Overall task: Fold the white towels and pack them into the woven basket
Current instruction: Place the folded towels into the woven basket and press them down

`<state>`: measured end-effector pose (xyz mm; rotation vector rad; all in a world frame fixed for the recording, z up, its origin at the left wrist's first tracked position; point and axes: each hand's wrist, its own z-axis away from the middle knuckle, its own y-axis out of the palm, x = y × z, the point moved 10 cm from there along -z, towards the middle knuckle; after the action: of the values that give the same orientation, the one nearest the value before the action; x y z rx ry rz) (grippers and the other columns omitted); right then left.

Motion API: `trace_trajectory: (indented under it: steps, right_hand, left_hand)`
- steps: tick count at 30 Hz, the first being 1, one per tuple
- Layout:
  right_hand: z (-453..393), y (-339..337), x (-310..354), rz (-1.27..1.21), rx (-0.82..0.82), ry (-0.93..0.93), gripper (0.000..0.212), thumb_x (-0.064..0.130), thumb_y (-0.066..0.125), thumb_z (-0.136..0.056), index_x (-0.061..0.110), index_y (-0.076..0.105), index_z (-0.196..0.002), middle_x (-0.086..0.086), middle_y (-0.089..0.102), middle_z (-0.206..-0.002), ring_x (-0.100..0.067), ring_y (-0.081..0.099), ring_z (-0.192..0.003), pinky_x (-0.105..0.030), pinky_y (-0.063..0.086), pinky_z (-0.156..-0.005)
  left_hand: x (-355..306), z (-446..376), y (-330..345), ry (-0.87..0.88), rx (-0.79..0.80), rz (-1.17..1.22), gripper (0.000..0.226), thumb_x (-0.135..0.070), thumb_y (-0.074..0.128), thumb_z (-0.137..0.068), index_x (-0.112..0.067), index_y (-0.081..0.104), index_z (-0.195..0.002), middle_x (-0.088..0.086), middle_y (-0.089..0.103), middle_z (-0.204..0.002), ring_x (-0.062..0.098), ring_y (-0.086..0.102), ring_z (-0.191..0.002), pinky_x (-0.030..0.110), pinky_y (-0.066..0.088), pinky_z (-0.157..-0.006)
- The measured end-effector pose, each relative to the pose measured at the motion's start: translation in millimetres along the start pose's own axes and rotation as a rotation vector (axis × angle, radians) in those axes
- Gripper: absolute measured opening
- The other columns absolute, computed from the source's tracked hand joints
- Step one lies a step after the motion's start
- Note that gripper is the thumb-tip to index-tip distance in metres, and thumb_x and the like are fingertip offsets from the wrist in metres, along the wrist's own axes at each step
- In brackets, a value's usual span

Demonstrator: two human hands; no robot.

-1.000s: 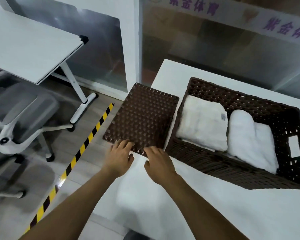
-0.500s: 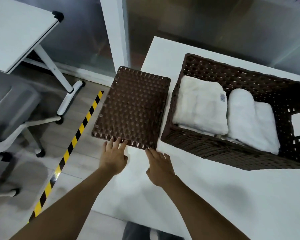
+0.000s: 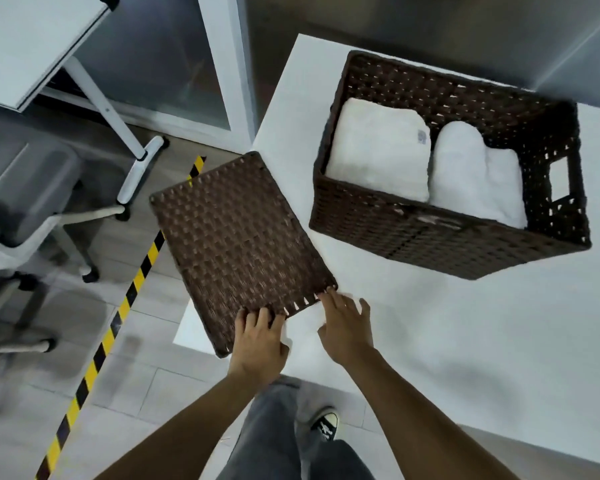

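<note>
A dark brown woven basket (image 3: 430,233) stands on the white table (image 3: 465,341) at the upper right. Two folded white towels lie side by side in it, one on the left (image 3: 378,150) and one on the right (image 3: 475,174). The flat woven lid (image 3: 236,244) lies askew to the basket's left and overhangs the table's left edge. My left hand (image 3: 260,341) grips the lid's near edge, fingers on top. My right hand (image 3: 347,323) touches the lid's near right corner with straight fingertips.
A grey office chair (image 3: 32,188) and a white desk (image 3: 32,39) stand on the floor at left. Yellow-and-black tape (image 3: 136,282) runs across the floor beside the table. A glass partition with a white post (image 3: 236,64) is behind. My shoe (image 3: 323,424) shows below.
The lid has swung round and come toward me, away from the basket, now hanging over the table's left edge. Both hands stayed at its near edge. The camera tilted further down.
</note>
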<state>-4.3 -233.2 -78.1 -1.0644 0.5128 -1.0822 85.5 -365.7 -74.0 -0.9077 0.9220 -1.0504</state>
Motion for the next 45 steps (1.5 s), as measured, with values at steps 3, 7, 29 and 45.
trace_trajectory:
  steps: [3,7,29,45]
  right_hand:
    - [29.3,9.0,-27.4,0.001,-0.017,0.066,0.062,0.028,0.057,-0.095,0.023,0.035,-0.153,0.001,0.033,-0.163,-0.022,0.035,-0.147,-0.053,0.019,-0.121]
    - [72.5,22.3,-76.1,-0.034,-0.075,0.177,0.056,0.034,0.056,-0.096,0.021,0.041,-0.149,-0.002,0.038,-0.161,-0.022,0.042,-0.143,-0.055,0.022,-0.119]
    - [222.2,81.9,-242.4,-0.815,-0.145,0.737,0.044,0.028,0.054,-0.096,0.020,0.044,-0.139,-0.012,0.052,-0.126,-0.028,0.053,-0.095,-0.037,0.045,-0.077]
    - [273.8,15.2,-247.2,-1.077,-0.585,0.759,0.036,0.036,0.051,-0.102,0.031,0.046,-0.138,0.006,0.064,-0.108,-0.020,0.061,-0.097,-0.038,0.048,-0.084]
  left_hand:
    - [-37.2,26.0,20.1,0.070,0.107,0.044,0.056,-0.038,0.049,-0.092,-0.025,0.045,-0.146,0.004,0.046,-0.136,0.031,0.045,-0.124,0.050,0.027,-0.117]
    - [-85.0,63.2,45.0,0.218,0.161,0.118,0.058,-0.033,0.047,-0.090,-0.029,0.043,-0.147,-0.005,0.046,-0.143,0.029,0.045,-0.126,0.044,0.034,-0.110]
    - [-24.4,29.0,26.3,-0.316,0.091,0.298,0.068,-0.031,0.059,-0.093,-0.018,0.029,-0.153,0.018,0.034,-0.152,0.046,0.038,-0.132,0.058,0.036,-0.108]
    - [-33.5,106.5,-23.1,-0.436,-0.186,0.685,0.039,-0.013,0.056,-0.093,-0.022,0.056,-0.132,0.006,0.064,-0.121,0.034,0.061,-0.109,0.052,0.048,-0.099]
